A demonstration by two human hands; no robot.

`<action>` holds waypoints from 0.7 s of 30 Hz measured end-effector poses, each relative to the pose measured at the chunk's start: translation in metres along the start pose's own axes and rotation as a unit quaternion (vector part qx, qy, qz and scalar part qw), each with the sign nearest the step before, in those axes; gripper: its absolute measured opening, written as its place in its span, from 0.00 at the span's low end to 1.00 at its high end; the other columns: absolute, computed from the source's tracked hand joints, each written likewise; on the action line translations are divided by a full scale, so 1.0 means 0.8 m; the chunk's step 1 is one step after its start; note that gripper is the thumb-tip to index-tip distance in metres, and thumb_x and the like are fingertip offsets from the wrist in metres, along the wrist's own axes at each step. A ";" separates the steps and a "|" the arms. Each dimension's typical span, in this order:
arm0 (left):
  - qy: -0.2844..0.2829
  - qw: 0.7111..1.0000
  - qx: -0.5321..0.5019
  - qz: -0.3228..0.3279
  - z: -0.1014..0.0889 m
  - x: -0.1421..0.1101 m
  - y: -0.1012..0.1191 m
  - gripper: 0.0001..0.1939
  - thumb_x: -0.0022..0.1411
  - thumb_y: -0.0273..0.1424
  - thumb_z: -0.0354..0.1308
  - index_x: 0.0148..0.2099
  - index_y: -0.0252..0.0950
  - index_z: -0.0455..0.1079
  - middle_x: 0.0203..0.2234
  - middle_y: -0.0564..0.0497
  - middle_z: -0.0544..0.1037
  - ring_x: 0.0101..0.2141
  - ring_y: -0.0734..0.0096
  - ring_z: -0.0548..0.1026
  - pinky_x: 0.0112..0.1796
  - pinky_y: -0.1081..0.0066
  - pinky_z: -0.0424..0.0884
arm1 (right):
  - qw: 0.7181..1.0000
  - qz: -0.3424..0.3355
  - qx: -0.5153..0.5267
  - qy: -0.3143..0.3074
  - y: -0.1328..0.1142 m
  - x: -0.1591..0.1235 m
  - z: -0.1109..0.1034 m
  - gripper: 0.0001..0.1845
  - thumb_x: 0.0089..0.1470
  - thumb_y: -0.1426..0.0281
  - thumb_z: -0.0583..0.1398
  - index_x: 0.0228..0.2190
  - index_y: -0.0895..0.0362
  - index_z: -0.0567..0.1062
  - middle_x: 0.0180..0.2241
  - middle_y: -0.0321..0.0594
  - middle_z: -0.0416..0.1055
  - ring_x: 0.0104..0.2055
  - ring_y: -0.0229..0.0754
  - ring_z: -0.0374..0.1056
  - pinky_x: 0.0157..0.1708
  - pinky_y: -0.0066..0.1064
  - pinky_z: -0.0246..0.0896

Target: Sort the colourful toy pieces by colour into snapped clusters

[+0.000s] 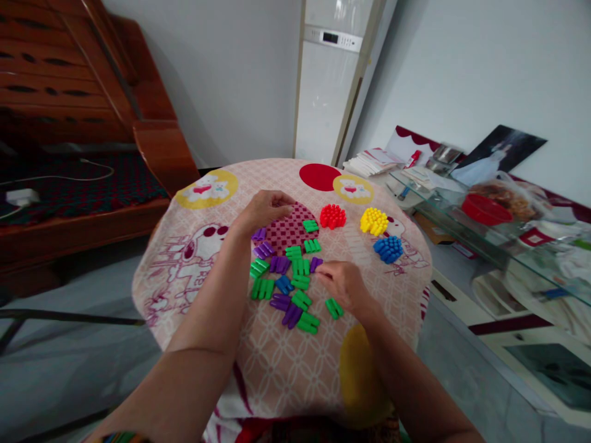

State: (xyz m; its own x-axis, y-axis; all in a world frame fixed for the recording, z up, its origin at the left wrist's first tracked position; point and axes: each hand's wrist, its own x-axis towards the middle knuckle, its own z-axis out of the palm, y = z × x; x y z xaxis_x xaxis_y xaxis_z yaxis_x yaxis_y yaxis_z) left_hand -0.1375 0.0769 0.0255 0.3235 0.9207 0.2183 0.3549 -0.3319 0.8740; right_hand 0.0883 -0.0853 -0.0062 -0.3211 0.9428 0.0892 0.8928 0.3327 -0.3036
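Small ridged plastic pieces lie scattered over the round table's middle, among them a green piece [263,289], a purple piece [279,265] and a blue piece [284,284]. My left hand [265,210] is above the dark red checked patch of the cloth, fingers stretched to the right and apart from the thumb, with nothing visible in them. My right hand [344,284] has its fingertips pinched at a small purple piece [316,264] on the right side of the scatter. Just below this hand lies a separate green piece [334,308].
Beyond my right hand stand a red cluster [332,216], a yellow cluster [373,221] and a blue cluster [388,249] of pieces. A patterned cloth [295,375] covers the table. At right is a cluttered glass shelf [484,237]; at left, a wooden bench [166,151].
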 end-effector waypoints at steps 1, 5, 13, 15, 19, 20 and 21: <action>0.001 1.000 -0.002 -0.001 -0.001 0.000 0.000 0.23 0.49 0.41 0.65 0.45 0.33 0.80 0.33 0.45 0.83 0.33 0.64 0.79 0.34 0.67 0.76 | 0.999 -0.026 -0.008 -0.031 -0.016 0.005 0.006 0.12 0.63 0.67 0.57 0.32 0.55 0.80 0.33 0.40 0.80 0.34 0.39 0.71 0.33 0.28 0.53; 0.002 1.000 -0.014 -0.005 -0.003 0.000 0.000 0.24 0.48 0.43 0.66 0.45 0.32 0.79 0.32 0.45 0.83 0.32 0.64 0.79 0.33 0.66 0.77 | 0.994 -0.032 -0.058 -0.087 -0.060 0.019 0.029 0.15 0.65 0.60 0.57 0.38 0.56 0.80 0.36 0.45 0.81 0.37 0.44 0.75 0.33 0.30 0.56; -0.012 1.000 -0.015 -0.011 -0.001 0.003 0.004 0.26 0.46 0.44 0.68 0.45 0.32 0.79 0.32 0.45 0.83 0.32 0.64 0.79 0.32 0.67 0.76 | 0.996 -0.050 -0.004 -0.080 -0.080 0.028 0.048 0.15 0.62 0.59 0.59 0.36 0.57 0.79 0.36 0.47 0.81 0.37 0.47 0.75 0.33 0.32 0.60; -0.014 1.000 -0.017 -0.015 -0.001 0.003 0.005 0.27 0.46 0.44 0.68 0.45 0.32 0.79 0.33 0.45 0.83 0.32 0.64 0.79 0.32 0.67 0.76 | 0.998 -0.025 0.020 -0.051 -0.077 0.027 0.036 0.13 0.62 0.60 0.59 0.37 0.56 0.78 0.36 0.45 0.80 0.36 0.44 0.74 0.33 0.31 0.59; -0.014 0.999 -0.027 -0.018 -0.002 0.002 0.004 0.27 0.46 0.44 0.68 0.45 0.32 0.79 0.32 0.45 0.83 0.32 0.64 0.79 0.32 0.68 0.76 | 0.997 0.026 0.063 0.029 -0.037 0.022 -0.005 0.07 0.59 0.67 0.61 0.37 0.57 0.77 0.35 0.41 0.79 0.36 0.40 0.72 0.35 0.27 0.58; -0.013 0.999 -0.029 -0.019 -0.002 0.002 0.004 0.27 0.46 0.44 0.68 0.45 0.32 0.79 0.32 0.44 0.83 0.32 0.64 0.79 0.32 0.67 0.76 | 0.996 0.038 0.069 0.046 -0.019 0.021 -0.017 0.06 0.59 0.70 0.60 0.36 0.57 0.78 0.34 0.40 0.79 0.35 0.40 0.72 0.35 0.27 0.57; -0.012 0.999 -0.029 -0.019 -0.001 0.002 0.004 0.26 0.45 0.44 0.69 0.44 0.32 0.79 0.32 0.44 0.83 0.32 0.64 0.79 0.32 0.67 0.76 | 0.994 0.053 0.066 0.064 0.001 0.020 -0.029 0.05 0.58 0.71 0.60 0.34 0.57 0.78 0.32 0.39 0.78 0.34 0.39 0.71 0.34 0.27 0.57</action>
State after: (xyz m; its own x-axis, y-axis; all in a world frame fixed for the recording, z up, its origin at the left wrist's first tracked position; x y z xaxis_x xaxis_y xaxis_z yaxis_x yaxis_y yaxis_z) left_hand -0.1369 0.0775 0.0288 0.3312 0.9273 0.1744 0.3163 -0.2832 0.9054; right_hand 0.0911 -0.0694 0.0174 -0.1765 0.9700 0.1674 0.8679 0.2336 -0.4384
